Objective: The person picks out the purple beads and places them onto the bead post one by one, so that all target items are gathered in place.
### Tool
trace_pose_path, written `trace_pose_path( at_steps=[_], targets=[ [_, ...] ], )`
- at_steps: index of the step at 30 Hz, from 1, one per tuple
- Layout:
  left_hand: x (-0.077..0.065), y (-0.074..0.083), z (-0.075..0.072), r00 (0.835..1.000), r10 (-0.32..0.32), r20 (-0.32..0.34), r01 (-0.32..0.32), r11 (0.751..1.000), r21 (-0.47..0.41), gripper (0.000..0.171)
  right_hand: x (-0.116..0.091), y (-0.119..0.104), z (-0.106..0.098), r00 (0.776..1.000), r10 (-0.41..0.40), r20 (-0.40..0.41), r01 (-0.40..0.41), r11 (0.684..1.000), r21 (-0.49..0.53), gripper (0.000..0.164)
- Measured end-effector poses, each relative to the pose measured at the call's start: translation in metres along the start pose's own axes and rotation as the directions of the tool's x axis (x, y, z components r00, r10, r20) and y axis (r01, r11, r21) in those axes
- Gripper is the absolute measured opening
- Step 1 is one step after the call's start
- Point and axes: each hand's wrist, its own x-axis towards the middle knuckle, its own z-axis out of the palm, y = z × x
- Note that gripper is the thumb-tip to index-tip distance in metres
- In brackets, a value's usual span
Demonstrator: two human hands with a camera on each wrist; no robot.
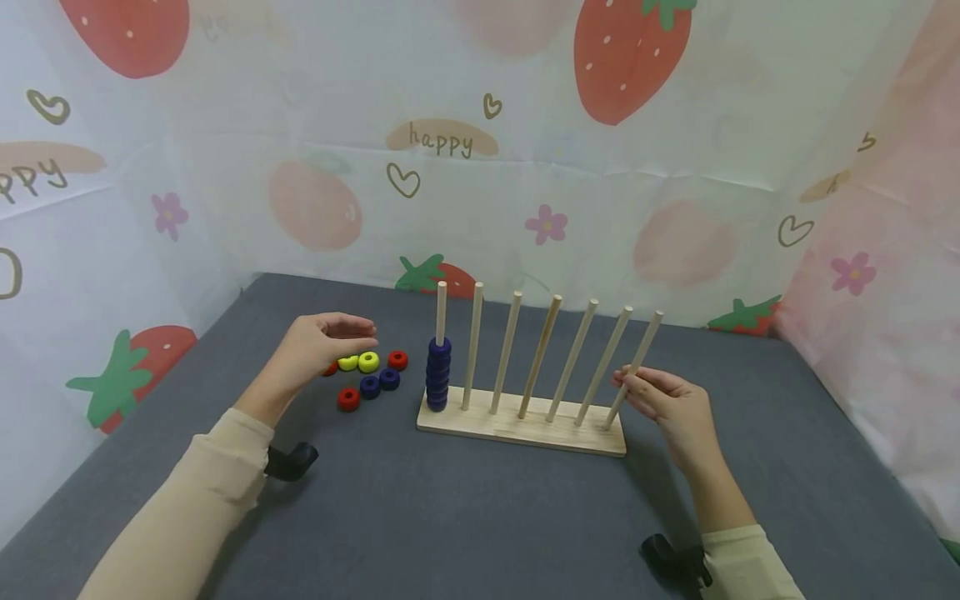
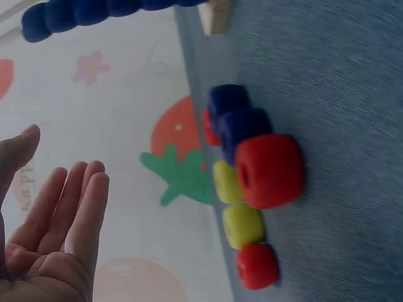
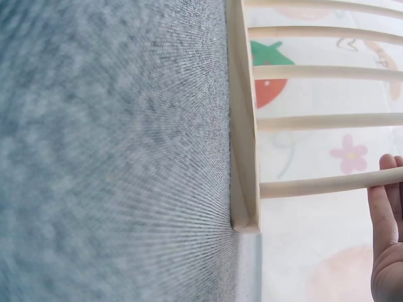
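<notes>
My left hand (image 1: 313,346) hovers over a loose group of beads, its fingers extended and holding nothing. The left wrist view shows the same hand (image 2: 60,229) with thumb and fingers apart. In the group lie a yellow bead (image 1: 368,362), another yellow one partly hidden by the hand, blue beads (image 1: 370,387) and red beads (image 1: 348,399). A wooden peg rack (image 1: 517,429) stands to the right, with several blue beads (image 1: 438,375) stacked on its leftmost peg. My right hand (image 1: 675,404) pinches the rightmost peg (image 1: 648,333) between thumb and fingers, around mid-height.
The other upright pegs (image 1: 507,350) of the rack are bare. A dark grey cloth (image 1: 450,525) covers the table. Behind it hangs a white curtain (image 1: 465,217) printed with strawberries, hearts and flowers. Black wrist mounts (image 1: 292,462) stick out below both forearms.
</notes>
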Motion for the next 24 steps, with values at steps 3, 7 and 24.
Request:
trace_pose_path(
  at_steps=[3,7,24],
  targets=[
    [0.002,-0.008,0.000,1.000,-0.001,0.024,0.001,1.000,0.028,0.056,0.000,0.000,0.000,1.000,0.002,0.003,-0.002,1.000,0.008,0.045],
    [0.006,-0.017,0.001,0.998,-0.005,0.068,0.002,0.999,0.041,0.054,0.001,0.001,-0.001,1.000,0.008,0.005,-0.008,1.000,0.022,0.046],
    [0.018,-0.045,0.005,0.991,-0.090,0.103,0.074,0.985,0.153,0.053,0.000,0.001,-0.001,1.000,0.002,0.012,-0.002,0.999,0.047,0.037]
  ],
)
